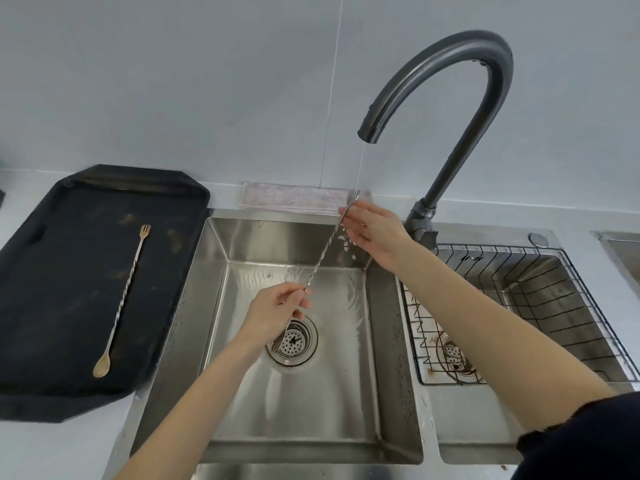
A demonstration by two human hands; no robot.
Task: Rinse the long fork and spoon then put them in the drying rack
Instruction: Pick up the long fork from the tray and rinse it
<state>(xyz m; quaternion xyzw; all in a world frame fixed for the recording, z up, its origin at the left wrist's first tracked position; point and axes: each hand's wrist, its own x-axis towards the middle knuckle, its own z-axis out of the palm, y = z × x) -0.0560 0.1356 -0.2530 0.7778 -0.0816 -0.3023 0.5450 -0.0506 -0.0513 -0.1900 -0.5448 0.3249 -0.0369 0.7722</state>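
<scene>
L hand (277, 308) pinches wet twisted utensil (323, 252), R hand (372, 233) fingers flat along its top; could slip into sink (391, 341) w/ thin pinch.

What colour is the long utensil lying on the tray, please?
Gold, or brass-toned, with a twisted stem: the utensil on the black tray, seen in the head view.

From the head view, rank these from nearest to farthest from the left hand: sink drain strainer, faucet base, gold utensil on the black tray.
Measured from the left hand:
1. Sink drain strainer, just below the hand in the left basin.
2. Faucet base, up and to the right, behind the basin.
3. Gold utensil, far left on the black tray.
</scene>
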